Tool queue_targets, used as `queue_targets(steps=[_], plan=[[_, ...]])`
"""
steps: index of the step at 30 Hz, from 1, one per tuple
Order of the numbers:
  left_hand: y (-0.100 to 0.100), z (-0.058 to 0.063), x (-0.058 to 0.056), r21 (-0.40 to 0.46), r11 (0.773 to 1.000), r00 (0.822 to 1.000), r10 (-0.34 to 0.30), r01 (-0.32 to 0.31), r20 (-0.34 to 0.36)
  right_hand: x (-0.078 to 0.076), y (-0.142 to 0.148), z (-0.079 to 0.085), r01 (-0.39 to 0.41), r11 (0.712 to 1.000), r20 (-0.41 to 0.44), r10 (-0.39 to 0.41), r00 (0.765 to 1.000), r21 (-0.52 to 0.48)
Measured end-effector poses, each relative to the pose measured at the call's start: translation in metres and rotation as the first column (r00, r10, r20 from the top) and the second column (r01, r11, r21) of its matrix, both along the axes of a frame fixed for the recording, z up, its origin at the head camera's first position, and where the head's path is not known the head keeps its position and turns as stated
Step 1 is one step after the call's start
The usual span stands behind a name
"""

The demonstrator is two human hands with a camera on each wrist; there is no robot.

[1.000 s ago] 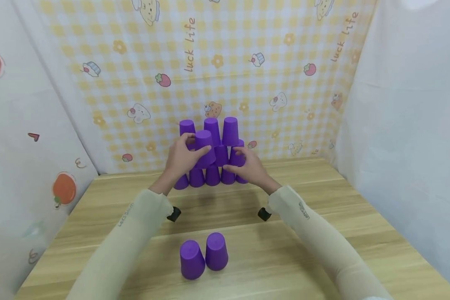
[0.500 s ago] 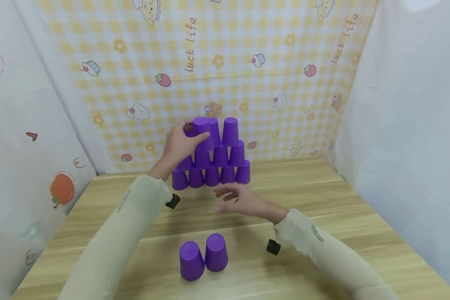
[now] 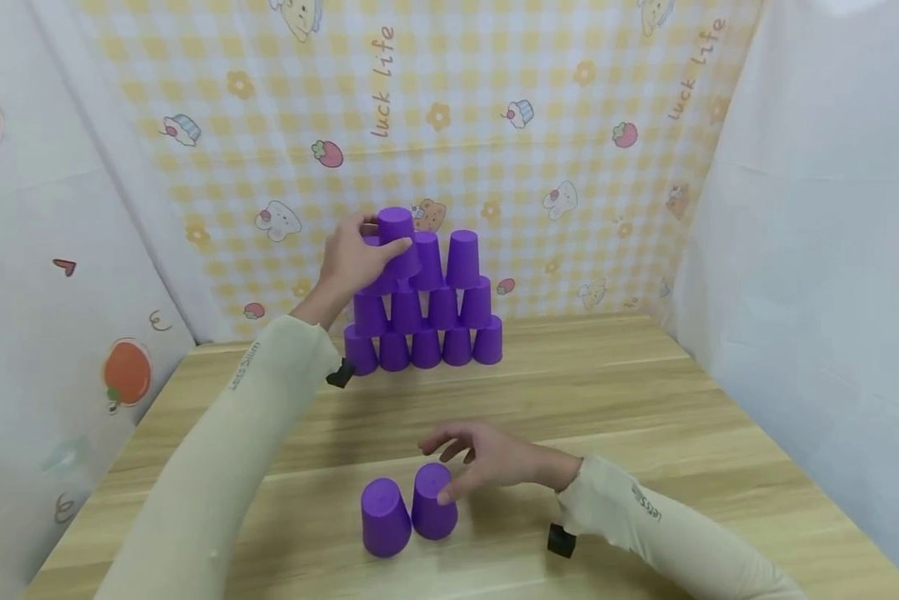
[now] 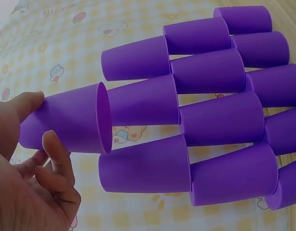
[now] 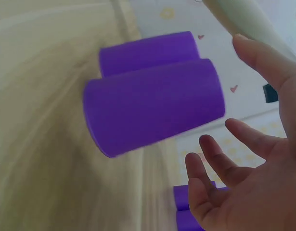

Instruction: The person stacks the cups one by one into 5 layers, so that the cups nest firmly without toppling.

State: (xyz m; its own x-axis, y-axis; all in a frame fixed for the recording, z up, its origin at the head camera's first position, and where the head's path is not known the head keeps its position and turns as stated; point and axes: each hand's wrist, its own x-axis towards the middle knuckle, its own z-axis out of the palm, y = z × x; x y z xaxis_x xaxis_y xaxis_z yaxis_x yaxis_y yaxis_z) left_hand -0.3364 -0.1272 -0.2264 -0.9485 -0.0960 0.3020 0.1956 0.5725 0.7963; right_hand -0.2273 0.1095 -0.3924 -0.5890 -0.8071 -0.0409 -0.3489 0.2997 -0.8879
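Observation:
My left hand [image 3: 350, 260] grips an upside-down purple cup [image 3: 395, 223] between thumb and fingers, at the top of a wall of stacked purple cups [image 3: 426, 346]. In the left wrist view the rim of the held cup [image 4: 66, 120] is right at the cups of the top row [image 4: 143, 101]. Three cups form that upper row. Nearer the front, my right hand [image 3: 494, 457] hovers with loosely bent, spread fingers beside the right one of two upside-down purple cups [image 3: 432, 508]; its thumb overlaps this cup in the head view. The other cup [image 3: 385, 521] stands just left of it.
The cup wall stands on a wooden table [image 3: 569, 400], close to a yellow checked cloth [image 3: 494, 158] at the back. White cloth walls [image 3: 801, 250] flank both sides. A small black block [image 3: 561, 540] sits at the right wrist, another [image 3: 340, 373] at the left.
My left hand has raised its cup from in front of the stack to above the top row. My right hand has drawn back from the stack to the two front cups.

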Motion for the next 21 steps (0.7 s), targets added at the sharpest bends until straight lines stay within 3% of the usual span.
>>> queue_targets(steps=[9, 21], plan=[[0.001, 0.015, -0.011, -0.020, 1.000, 0.999, 0.023, -0.022, 0.048, 0.007, -0.001, -0.010, -0.005, 1.000, 0.015, 0.005, 1.000, 0.002], [0.003, 0.030, -0.018, -0.041, 0.999, 0.999, 0.032, -0.031, 0.032, 0.008, 0.000, -0.028, -0.030, 0.996, 0.040, 0.033, 0.999, -0.079]])
